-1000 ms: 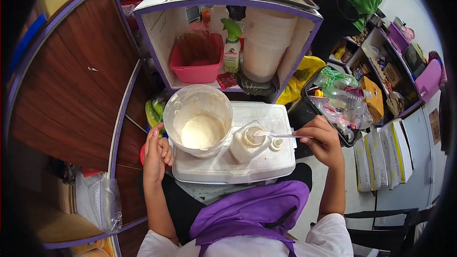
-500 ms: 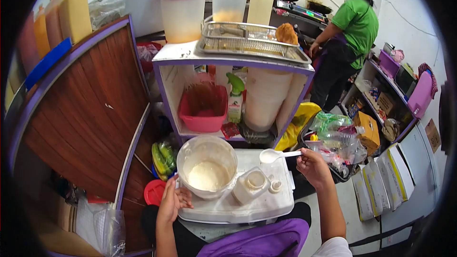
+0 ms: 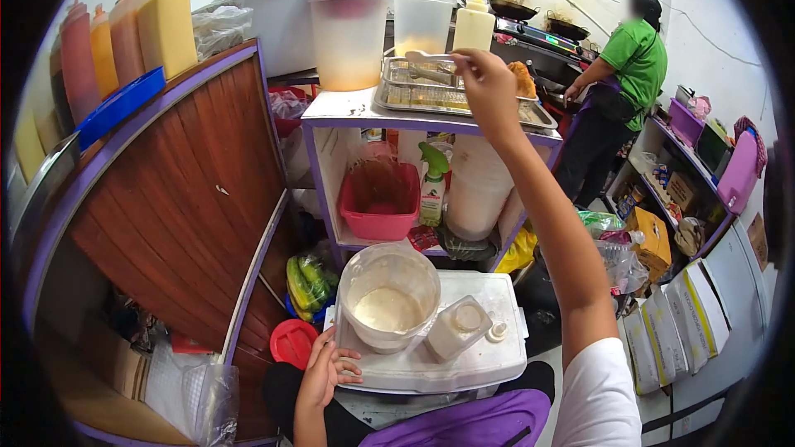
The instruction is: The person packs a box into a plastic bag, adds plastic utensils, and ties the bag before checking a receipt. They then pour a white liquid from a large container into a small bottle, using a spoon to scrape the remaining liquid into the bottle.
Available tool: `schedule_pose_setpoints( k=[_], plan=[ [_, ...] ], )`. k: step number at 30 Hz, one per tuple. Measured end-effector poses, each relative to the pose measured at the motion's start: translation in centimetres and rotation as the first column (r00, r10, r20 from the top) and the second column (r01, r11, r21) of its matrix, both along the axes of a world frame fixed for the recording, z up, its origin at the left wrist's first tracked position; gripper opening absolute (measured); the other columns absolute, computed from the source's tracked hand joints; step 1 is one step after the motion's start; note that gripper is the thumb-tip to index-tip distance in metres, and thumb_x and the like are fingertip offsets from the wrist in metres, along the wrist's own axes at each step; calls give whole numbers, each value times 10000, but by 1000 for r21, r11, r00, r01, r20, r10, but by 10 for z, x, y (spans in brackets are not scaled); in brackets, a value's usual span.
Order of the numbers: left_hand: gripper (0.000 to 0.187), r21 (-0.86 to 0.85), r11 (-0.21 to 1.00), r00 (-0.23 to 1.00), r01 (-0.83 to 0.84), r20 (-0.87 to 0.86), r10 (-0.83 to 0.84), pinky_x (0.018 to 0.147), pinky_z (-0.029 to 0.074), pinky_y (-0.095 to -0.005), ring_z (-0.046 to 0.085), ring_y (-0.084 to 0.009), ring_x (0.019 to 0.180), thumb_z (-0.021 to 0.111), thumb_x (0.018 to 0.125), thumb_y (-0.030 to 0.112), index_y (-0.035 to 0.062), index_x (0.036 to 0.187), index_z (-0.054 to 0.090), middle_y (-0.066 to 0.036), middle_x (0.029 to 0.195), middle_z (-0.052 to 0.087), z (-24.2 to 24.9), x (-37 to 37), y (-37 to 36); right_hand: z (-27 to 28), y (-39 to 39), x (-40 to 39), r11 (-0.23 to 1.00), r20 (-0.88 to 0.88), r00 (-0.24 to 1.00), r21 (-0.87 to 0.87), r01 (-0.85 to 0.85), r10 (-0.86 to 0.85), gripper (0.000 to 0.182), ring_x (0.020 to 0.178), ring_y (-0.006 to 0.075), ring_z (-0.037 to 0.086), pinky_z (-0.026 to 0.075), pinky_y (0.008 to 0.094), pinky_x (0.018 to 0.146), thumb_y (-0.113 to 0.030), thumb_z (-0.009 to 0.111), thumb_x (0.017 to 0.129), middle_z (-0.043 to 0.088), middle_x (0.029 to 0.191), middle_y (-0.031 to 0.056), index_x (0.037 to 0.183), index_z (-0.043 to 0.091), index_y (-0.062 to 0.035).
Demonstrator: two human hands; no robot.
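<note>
My right hand [image 3: 487, 87] is raised over the wire tray on the shelf unit, its fingers closed round the handle end of a white plastic spoon [image 3: 424, 56]. My left hand [image 3: 329, 372] lies with fingers apart at the front left edge of a white cooler-like box [image 3: 389, 377], just below a clear plastic tub [image 3: 352, 269]. Pale cream-coloured contents [image 3: 387, 309] cover the tub's bottom. Beside the tub, a squarish translucent bottle [image 3: 460, 329] stands uncapped, with a small white cap [image 3: 497, 332] to its right.
Metal trays [image 3: 397, 99] and a tall cloudy container [image 3: 348, 41] top the shelf unit. A pink basin [image 3: 379, 219] and a green-topped spray bottle [image 3: 432, 186] sit inside it. Sauce bottles [image 3: 166, 25] stand at left. A person in green [image 3: 629, 58] works by the stove.
My right hand has lifted the spoon up and left, from beside the bottle to over the trays. My left hand stays low near the tub. The view has shifted slightly.
</note>
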State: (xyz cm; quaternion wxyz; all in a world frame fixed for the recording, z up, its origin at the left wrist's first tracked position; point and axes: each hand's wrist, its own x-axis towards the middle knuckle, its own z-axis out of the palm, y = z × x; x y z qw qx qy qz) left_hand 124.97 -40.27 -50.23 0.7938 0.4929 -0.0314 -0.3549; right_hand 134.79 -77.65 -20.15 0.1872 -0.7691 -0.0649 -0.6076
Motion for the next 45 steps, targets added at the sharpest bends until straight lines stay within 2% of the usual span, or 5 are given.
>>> schedule_pose_setpoints(
  k=[9, 18, 24, 33, 45],
  plan=[
    [478, 15, 999, 999, 47, -14, -47, 596, 587, -414, 647, -253, 729, 397, 1005, 275, 126, 1423, 219, -201, 981, 593, -22, 2, 7, -13, 0, 45, 879, -214, 913, -414, 236, -346, 144, 929, 275, 579, 394, 447, 788, -246, 636, 846, 630, 865, 52, 916, 714, -147],
    [562, -67, 998, 987, -12, -159, 1, 797, 546, -554, 529, -359, 1143, 459, 977, 209, 147, 1450, 161, -171, 1255, 405, -30, -20, -15, -19, 30, -12, 942, -128, 985, -330, 65, -112, 277, 777, 321, 632, 481, 406, 703, -302, 638, 857, 643, 865, 150, 1032, 661, -88],
    [875, -590, 782, 449, -202, -765, -462, 1102, 309, -523, 369, -425, 1294, 556, 882, 541, -30, 1405, 150, -307, 1439, 251, -47, -36, -21, -124, 35, -69, 989, -989, 62, 140, 49, 137, 483, 492, 108, 505, 440, 287, 510, -404, 528, 949, 573, 584, 32, 702, 620, 1],
    [975, -636, 747, 574, -195, -691, -439, 1090, 121, -683, 178, -522, 1357, 536, 798, 687, 74, 1467, 178, -255, 1509, 165, -33, 10, -72, -267, 12, 8, 597, -363, -596, 761, 254, 717, 565, 1176, 284, 553, 475, 436, 974, -442, 589, 887, 590, 1230, 196, 1269, 539, -29],
    [763, -360, 930, 979, -82, -206, 6, 1002, 428, -418, 485, -248, 1224, 396, 890, 675, 107, 1399, 394, -81, 1362, 488, 25, 22, -92, -242, 21, 8, 136, -21, -497, 971, 196, 867, 541, 1075, 170, 604, 486, 390, 943, -465, 576, 904, 596, 1252, 78, 1310, 523, -111]
  ],
)
